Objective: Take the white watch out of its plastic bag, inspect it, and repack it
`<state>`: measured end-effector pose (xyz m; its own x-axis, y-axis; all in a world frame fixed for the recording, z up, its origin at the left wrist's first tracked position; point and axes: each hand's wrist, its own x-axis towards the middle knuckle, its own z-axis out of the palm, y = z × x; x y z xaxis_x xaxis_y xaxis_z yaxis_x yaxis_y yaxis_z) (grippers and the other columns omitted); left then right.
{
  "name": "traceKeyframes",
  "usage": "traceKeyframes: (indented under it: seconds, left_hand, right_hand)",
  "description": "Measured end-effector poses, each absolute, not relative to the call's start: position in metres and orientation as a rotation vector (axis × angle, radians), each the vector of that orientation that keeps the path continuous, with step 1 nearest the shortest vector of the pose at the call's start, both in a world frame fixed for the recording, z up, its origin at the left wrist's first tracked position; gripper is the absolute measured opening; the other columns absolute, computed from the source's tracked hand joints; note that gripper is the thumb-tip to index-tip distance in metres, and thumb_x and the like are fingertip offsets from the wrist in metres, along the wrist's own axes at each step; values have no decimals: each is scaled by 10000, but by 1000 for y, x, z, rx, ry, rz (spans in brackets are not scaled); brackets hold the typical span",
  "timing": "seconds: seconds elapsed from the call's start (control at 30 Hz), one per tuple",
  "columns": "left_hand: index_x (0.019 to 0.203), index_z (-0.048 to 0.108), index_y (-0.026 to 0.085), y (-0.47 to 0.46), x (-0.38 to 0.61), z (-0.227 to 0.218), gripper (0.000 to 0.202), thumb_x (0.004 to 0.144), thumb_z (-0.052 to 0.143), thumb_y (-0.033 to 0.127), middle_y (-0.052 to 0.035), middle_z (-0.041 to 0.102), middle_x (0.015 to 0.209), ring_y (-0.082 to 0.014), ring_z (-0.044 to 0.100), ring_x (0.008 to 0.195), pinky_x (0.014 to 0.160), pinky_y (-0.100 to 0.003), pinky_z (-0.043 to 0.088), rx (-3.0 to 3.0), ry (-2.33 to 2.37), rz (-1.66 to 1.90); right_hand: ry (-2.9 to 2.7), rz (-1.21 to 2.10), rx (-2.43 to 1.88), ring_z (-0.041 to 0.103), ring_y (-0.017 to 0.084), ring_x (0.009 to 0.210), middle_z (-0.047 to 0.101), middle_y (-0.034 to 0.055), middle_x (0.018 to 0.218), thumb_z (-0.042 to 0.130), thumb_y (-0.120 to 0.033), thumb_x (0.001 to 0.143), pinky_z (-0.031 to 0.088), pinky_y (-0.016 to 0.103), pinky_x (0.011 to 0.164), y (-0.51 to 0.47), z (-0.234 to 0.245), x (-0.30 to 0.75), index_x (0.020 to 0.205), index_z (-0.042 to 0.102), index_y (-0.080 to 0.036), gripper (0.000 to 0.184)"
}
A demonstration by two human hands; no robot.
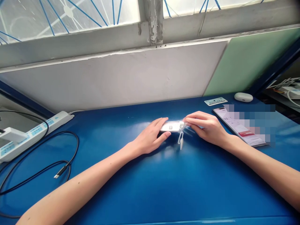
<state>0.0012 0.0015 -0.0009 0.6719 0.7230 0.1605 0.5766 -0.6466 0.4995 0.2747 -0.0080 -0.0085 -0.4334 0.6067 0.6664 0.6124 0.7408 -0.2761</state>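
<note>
A small, flat, white object (172,126) with a dark mark on its face lies between my hands just over the blue table. It seems to be in clear plastic; its exact kind cannot be made out. My left hand (151,137) grips its left end, thumb in front and fingers behind. At the right end, my right hand (206,126) pinches what looks like the clear plastic edge, with the fingertips pressed together. From that end a thin white loop with a small tag (181,141) hangs down.
To the right lie a phone (243,129) with its screen lit, a white card (215,101) and a white earbud case (243,97). On the left are a white power strip (37,132) and a coiled black cable (76,147). A wall panel (117,79) borders the blue table (150,187) behind.
</note>
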Motion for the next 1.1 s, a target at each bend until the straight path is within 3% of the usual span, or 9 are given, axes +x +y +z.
traceKeyframes:
  seconds: [0.17, 0.4, 0.77, 0.97, 1.1]
  left_hand:
    - [1606, 80, 171, 1, 2, -3, 752, 1019, 438, 474, -205, 431, 1538, -330, 444, 1415, 1142, -533, 386, 2403, 1012, 598]
    - [1606, 34, 203, -1, 2, -2, 870, 961, 559, 459, -197, 363, 1577, -329, 412, 1435, 1150, -514, 391, 2470, 939, 615]
    - [1593, -139, 233, -4, 1, -1, 1203, 811, 739, 488, -164, 88, 1680, -356, 210, 1531, 1215, -512, 316, 2609, 796, 580]
    - [1608, -32, 206, -5, 0, 2, 1183, 781, 752, 527, -181, -76, 1679, -394, 54, 1550, 1232, -553, 220, 2693, 736, 565]
    - [1608, 117, 260, -2, -4, 5, 1078, 778, 734, 565, -133, 47, 1689, -404, 95, 1544, 1232, -587, 186, 2699, 563, 455]
  right_hand:
    - [-1720, 311, -1143, 713, 277, 868, 766, 68, 936, 582, -419, 950, 585, 451, 842, -10, 4, 273, 924, 749, -263, 230]
    - [-1524, 954, -1176, 652, 202, 698, 717, 42, 770, 649, -561, 877, 570, 357, 703, 4, -8, 275, 825, 728, -208, 365]
    - [-1748, 1032, -1161, 616, 201, 713, 694, 45, 765, 576, -574, 916, 518, 318, 678, 0, -10, 266, 856, 716, -193, 410]
    - [-1943, 952, -1133, 633, 216, 767, 725, 40, 837, 516, -517, 963, 504, 325, 719, 0, -11, 268, 900, 699, -204, 368]
    - [-2078, 895, -1155, 614, 213, 747, 715, 38, 833, 471, -484, 988, 495, 327, 695, -3, -11, 267, 905, 687, -206, 362]
